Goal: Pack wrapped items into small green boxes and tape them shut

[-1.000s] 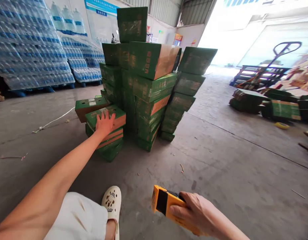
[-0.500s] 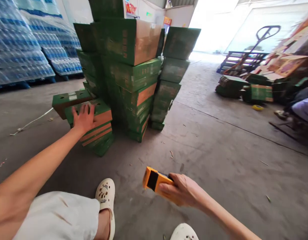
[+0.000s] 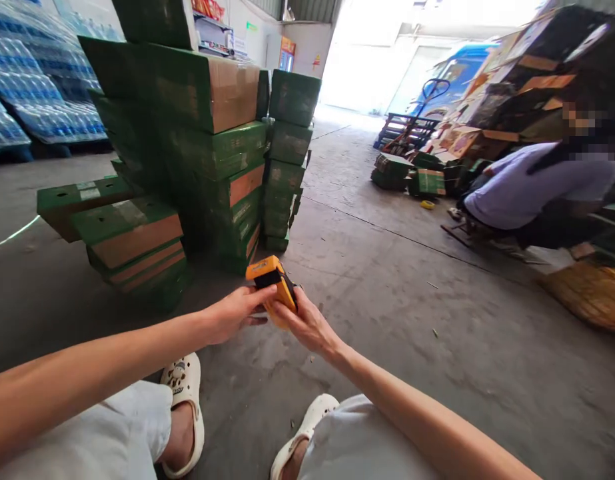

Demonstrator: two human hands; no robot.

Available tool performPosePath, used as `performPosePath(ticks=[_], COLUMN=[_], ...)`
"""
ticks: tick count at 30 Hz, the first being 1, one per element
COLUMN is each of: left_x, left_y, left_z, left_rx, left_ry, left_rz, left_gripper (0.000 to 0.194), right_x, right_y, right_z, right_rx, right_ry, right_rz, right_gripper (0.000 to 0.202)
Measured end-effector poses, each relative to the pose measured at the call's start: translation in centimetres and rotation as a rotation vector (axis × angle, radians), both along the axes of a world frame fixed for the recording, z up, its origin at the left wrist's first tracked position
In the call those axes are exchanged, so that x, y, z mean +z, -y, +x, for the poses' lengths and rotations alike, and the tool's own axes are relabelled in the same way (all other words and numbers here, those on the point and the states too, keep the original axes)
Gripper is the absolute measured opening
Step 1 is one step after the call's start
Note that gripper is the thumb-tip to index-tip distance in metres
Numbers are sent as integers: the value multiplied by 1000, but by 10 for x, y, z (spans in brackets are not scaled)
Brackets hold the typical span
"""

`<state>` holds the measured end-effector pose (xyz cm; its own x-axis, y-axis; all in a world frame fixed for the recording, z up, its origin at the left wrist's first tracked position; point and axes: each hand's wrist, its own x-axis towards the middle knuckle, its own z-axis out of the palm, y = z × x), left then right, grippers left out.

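Note:
An orange-and-black handheld price-label gun (image 3: 273, 283) is held in front of my knees, over the floor. My right hand (image 3: 307, 320) is wrapped round its near right side, thumb along the orange body. From the left, my left hand (image 3: 237, 312) meets the same gun, one finger laid across its front and the others reaching below it. Part of the gun's underside is hidden by the hands. Left of it, a low stack of green cartons (image 3: 124, 223) with brown cardboard sides stands on the floor, touched by neither hand.
Tall stacks of green cartons (image 3: 187, 100) rise ahead. Wrapped bottle packs (image 3: 32, 93) stand far left. Another person (image 3: 532, 180) squats at right beside piled cardboard, near a yellow tape roll (image 3: 428, 205). A pallet jack (image 3: 432, 90) stands farther back.
My left hand has left the top of the low carton stack and come to the label gun. My right hand has brought the gun up and leftward. The view has turned right.

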<state>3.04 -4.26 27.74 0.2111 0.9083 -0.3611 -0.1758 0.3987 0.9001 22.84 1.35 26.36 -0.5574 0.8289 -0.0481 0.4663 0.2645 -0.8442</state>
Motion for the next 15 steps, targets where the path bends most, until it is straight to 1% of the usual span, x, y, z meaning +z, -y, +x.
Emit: performPosePath(ticks=[2, 3, 4, 6, 8, 10, 12, 14, 15], left_x=[6, 9, 11, 11, 5, -3, -12, -19, -22], left_y=[5, 5, 4, 0, -6, -13, -20, -25, -26], left_z=[12, 15, 17, 18, 17, 9, -6, -26, -36], left_rx=[134, 164, 172, 149, 83, -18, -189, -379, -457], left_ry=[81, 93, 95, 84, 31, -147, -479, -856, -1008], left_rz=[31, 44, 51, 38, -4, -22, 20, 112, 167], left_gripper=[75, 75, 74, 71, 69, 67, 59, 45, 41], right_x=[7, 10, 12, 12, 5, -10, -31, -59, -74], right_y=[10, 14, 17, 19, 15, 5, -8, -20, -23], right_z=[0, 1, 2, 6, 11, 10, 2, -14, -24], right_rx=[27, 24, 13, -12, -22, -31, -32, -8, 9], right_ry=[-35, -40, -37, -15, 18, 81, 223, 394, 458], right_rz=[49, 73, 92, 107, 99, 71, -21, -142, -184], right_gripper=[32, 30, 28, 27, 29, 32, 31, 26, 24])
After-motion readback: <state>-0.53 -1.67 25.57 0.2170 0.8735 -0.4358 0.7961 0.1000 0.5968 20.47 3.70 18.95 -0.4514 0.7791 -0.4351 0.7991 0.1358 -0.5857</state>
